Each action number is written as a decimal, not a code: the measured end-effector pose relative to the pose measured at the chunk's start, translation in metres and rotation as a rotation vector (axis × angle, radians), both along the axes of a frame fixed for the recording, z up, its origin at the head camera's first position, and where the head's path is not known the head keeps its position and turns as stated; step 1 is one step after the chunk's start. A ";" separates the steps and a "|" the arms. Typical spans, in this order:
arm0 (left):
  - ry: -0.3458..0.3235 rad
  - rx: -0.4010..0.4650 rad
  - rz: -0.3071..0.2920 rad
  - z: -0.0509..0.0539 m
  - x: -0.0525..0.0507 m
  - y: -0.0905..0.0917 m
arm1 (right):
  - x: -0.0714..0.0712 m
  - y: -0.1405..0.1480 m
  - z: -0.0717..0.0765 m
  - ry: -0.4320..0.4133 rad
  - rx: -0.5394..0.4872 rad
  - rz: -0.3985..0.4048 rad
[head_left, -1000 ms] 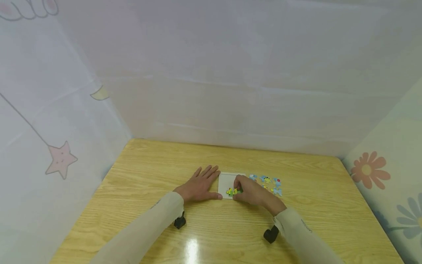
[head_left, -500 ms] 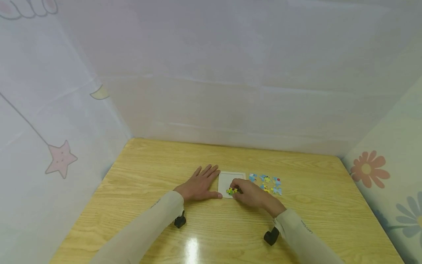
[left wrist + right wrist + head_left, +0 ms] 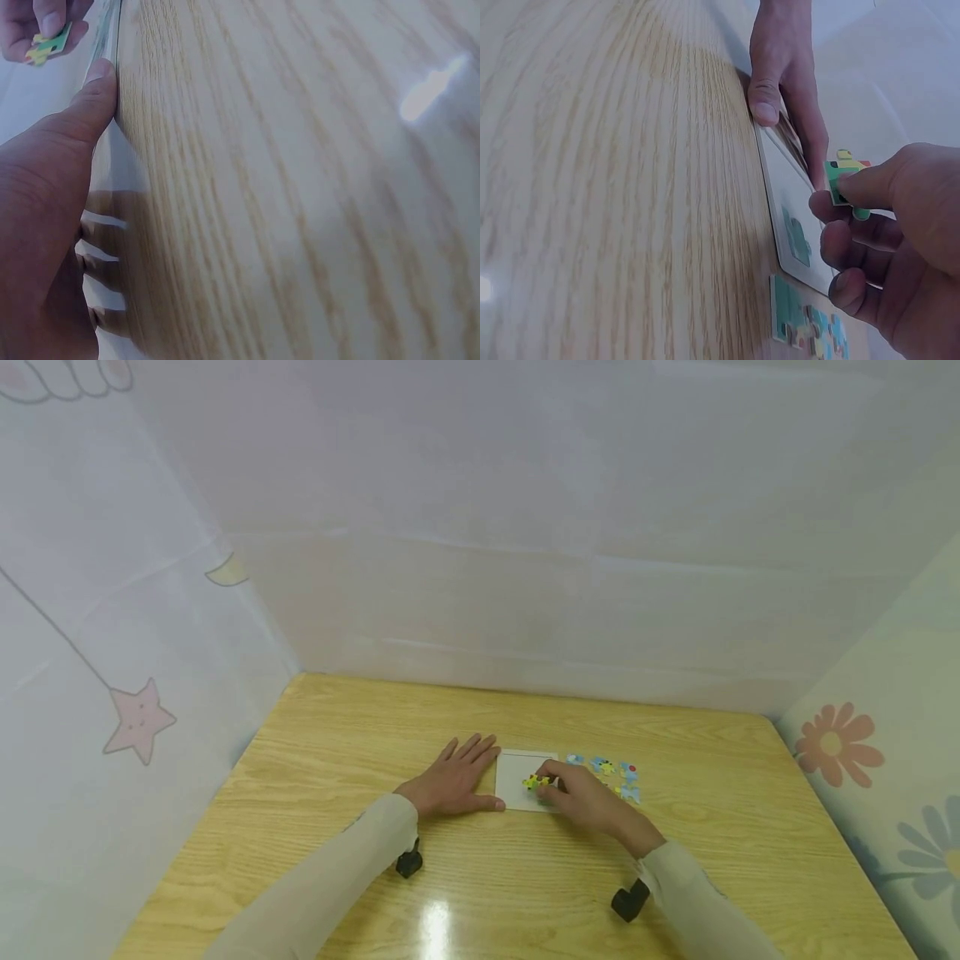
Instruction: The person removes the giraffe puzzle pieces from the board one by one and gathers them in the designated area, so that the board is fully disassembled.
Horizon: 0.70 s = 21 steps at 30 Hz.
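My right hand (image 3: 588,797) pinches a yellow-and-green jigsaw piece (image 3: 534,782) between thumb and index finger. The piece is raised over a square white puzzle tray (image 3: 513,768), and its other fingers curl loosely below in the right wrist view. Another green piece (image 3: 796,238) lies in the tray near its near right corner. Fingers spread, my left hand (image 3: 450,785) rests at the tray's left side. Its thumb (image 3: 766,112) touches the near left corner.
Several loose jigsaw pieces (image 3: 630,794), blue, yellow and green, lie on the wooden table (image 3: 480,877) just right of the tray. My right hand partly covers them in the head view. A pale cloth (image 3: 480,568) hangs behind the table and along both sides.
My right hand has lifted the yellow-and-green piece from low over the tray's near part and turned it, shifting slightly right and away. The left hand has stayed in place.
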<state>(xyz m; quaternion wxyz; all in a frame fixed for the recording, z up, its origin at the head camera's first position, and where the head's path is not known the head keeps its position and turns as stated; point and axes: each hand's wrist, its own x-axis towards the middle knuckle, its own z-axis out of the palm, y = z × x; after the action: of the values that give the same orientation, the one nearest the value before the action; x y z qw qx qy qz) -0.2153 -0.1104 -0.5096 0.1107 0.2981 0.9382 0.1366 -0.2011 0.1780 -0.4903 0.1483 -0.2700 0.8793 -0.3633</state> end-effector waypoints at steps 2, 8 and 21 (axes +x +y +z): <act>-0.004 -0.004 0.001 0.001 0.000 0.000 | 0.001 0.004 0.000 -0.012 -0.003 0.000; -0.005 0.003 -0.004 0.001 0.000 0.000 | 0.005 0.015 0.006 0.016 0.000 -0.019; -0.005 0.012 -0.018 -0.001 -0.001 -0.002 | 0.009 0.039 0.009 0.016 0.010 -0.088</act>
<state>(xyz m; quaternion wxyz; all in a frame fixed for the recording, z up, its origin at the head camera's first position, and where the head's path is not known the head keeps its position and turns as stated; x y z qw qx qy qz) -0.2161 -0.1126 -0.5110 0.1127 0.3069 0.9343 0.1420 -0.1918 0.2168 -0.4817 0.1264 -0.2332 0.8933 -0.3630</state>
